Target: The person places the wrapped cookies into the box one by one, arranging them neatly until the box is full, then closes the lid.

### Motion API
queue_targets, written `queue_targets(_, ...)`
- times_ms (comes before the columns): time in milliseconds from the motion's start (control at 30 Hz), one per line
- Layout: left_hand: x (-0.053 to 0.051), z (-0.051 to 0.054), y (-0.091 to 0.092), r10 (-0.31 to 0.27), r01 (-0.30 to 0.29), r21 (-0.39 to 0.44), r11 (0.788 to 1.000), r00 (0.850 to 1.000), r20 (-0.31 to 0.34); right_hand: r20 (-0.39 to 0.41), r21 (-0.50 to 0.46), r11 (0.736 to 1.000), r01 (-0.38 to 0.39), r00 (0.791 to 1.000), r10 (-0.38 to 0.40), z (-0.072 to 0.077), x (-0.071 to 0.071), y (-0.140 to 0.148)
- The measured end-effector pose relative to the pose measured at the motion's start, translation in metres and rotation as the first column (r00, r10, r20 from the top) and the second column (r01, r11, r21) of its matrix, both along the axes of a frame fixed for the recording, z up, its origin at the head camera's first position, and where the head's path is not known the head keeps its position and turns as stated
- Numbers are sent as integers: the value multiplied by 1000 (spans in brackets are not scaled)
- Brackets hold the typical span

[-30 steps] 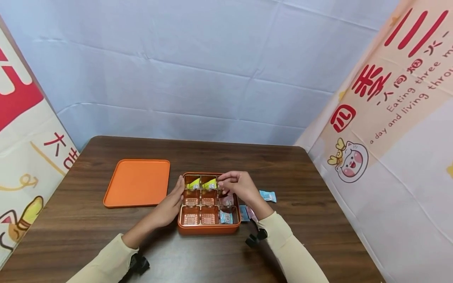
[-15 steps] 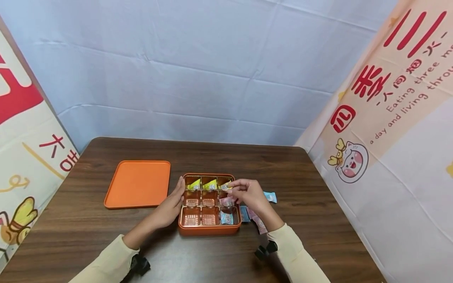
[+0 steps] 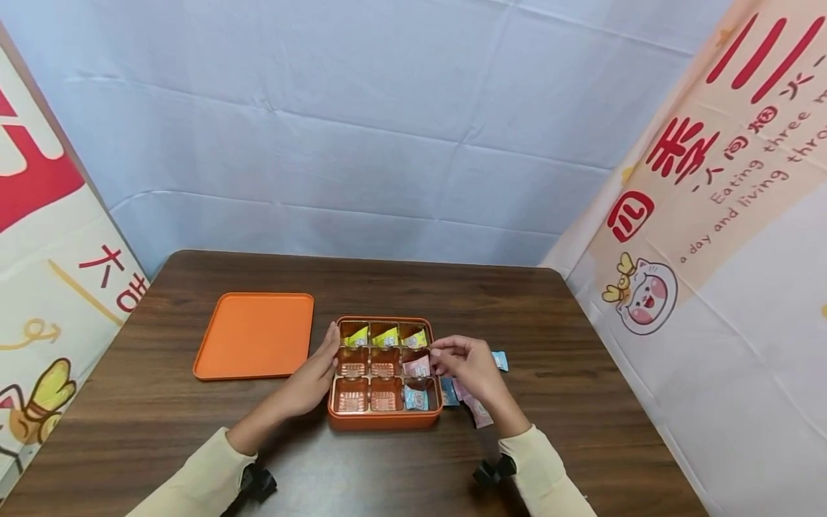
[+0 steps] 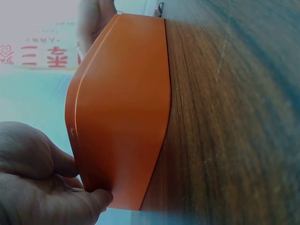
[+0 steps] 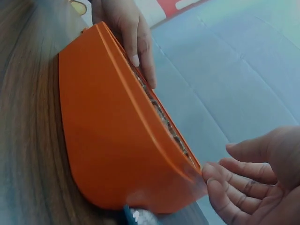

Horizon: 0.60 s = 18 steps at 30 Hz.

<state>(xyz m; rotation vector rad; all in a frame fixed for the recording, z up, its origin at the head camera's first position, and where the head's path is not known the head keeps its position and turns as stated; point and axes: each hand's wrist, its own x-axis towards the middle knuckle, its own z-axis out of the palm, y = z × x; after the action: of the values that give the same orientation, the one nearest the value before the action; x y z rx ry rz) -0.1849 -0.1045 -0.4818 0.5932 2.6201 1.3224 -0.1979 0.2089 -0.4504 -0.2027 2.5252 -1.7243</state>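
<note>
An orange box with a nine-compartment insert stands on the table. Yellow packets sit in the three back compartments, a pink packet in the middle right one, a blue packet in the front right one. The left hand rests along the box's left side, its fingertips at the wall in the left wrist view. At the right rim is the right hand, holding nothing; in the right wrist view its relaxed fingers are by the box corner.
An orange lid or tray lies to the left of the box on the wooden table. Right of the box, partly behind the right hand and arm, lie blue packets and pink packets. Another blue packet lies farther back.
The right hand has moved right, from the back right compartment to the box's right rim, letting go of a yellow packet that now sits in that compartment. The left hand has stayed in place.
</note>
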Motion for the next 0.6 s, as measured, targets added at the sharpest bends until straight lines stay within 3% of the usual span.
queue_targets(300,-1,-1,0,1,-1,-7,1000,1000,10,-43,35,999,18,999,-16,-4,7,11)
queue_targets(600,-2,-2,0,4,-4,-10,1000,1000,11,-67,150,987,54,997,-44,-12,11,14)
